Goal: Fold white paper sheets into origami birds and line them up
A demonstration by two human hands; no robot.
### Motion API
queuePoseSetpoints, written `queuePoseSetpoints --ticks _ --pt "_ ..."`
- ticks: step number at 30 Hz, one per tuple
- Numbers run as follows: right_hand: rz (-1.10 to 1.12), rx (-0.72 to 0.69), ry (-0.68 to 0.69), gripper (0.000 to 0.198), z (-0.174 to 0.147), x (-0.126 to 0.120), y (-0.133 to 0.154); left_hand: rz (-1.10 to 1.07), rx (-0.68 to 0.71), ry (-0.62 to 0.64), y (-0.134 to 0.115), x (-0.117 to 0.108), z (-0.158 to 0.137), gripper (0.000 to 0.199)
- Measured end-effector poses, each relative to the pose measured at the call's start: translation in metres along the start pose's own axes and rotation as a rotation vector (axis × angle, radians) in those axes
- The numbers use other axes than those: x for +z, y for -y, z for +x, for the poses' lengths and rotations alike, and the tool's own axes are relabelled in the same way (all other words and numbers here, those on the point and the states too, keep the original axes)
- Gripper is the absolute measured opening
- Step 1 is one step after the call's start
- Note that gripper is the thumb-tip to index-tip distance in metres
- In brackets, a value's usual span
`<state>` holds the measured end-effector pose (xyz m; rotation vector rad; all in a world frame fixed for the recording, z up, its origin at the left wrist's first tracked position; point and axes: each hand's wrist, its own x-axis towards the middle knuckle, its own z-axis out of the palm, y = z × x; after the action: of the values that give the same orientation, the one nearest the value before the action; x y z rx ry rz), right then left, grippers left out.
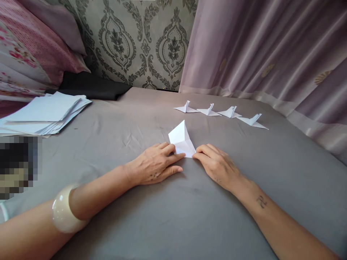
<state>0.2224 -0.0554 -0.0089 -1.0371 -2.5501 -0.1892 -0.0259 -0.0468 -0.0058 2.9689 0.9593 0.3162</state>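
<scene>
A partly folded white sheet of paper point(184, 139), pointed at its far end and creased down the middle, lies on the grey cloth in front of me. My left hand point(159, 162) rests over its near left edge, the index finger stretched along the near side and pressing it down. The thumb of that hand is spread apart on the cloth. At the near right corner, my right hand point(215, 162) pinches the paper between thumb and fingers. Beyond the hands, several folded paper birds point(209, 110) stand in a row to the right.
A stack of white paper point(43, 110) lies at the left on the grey sheet point(130, 112). Behind it is a black cloth point(92, 86), with pink fabric point(46, 39) further left. Patterned wallpaper point(143, 39) and a mauve curtain point(257, 47) border the far side.
</scene>
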Motion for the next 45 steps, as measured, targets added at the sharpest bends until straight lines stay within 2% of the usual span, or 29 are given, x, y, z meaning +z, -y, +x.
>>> queuePoseSetpoints --ticks 5,10,14,17,22,28,34,39,45 --pt "0.021 0.058 0.049 0.026 -0.003 -0.003 0.004 0.017 -0.019 0.002 -0.001 0.003 0.004 0.051" --pt "0.14 0.146 0.076 0.026 -0.007 -0.011 0.003 0.027 -0.033 -0.013 -0.002 0.005 0.006 0.051" --pt "0.313 0.278 -0.017 0.029 -0.006 -0.012 0.004 0.053 -0.027 -0.025 -0.002 0.006 0.007 0.055" --pt "0.373 0.328 -0.085 0.035 -0.001 -0.008 0.017 0.073 -0.025 -0.023 -0.004 0.006 0.008 0.057" --pt "0.177 0.276 0.016 0.034 0.003 0.001 0.045 0.061 -0.057 0.015 -0.01 0.001 0.008 0.06" --pt "-0.064 0.246 -0.006 0.024 0.0 0.003 0.053 0.061 -0.182 0.023 -0.015 -0.003 -0.002 0.053" --pt "-0.131 0.234 0.024 0.037 0.001 0.002 0.06 0.128 -0.313 0.041 -0.018 -0.009 -0.005 0.044" --pt "-0.161 0.28 0.174 0.045 0.01 -0.003 0.069 0.183 -0.406 0.062 -0.016 -0.011 -0.001 0.037" --pt "-0.165 0.38 0.302 0.054 0.031 -0.006 0.084 0.164 -0.498 0.042 0.001 -0.006 0.004 0.033"
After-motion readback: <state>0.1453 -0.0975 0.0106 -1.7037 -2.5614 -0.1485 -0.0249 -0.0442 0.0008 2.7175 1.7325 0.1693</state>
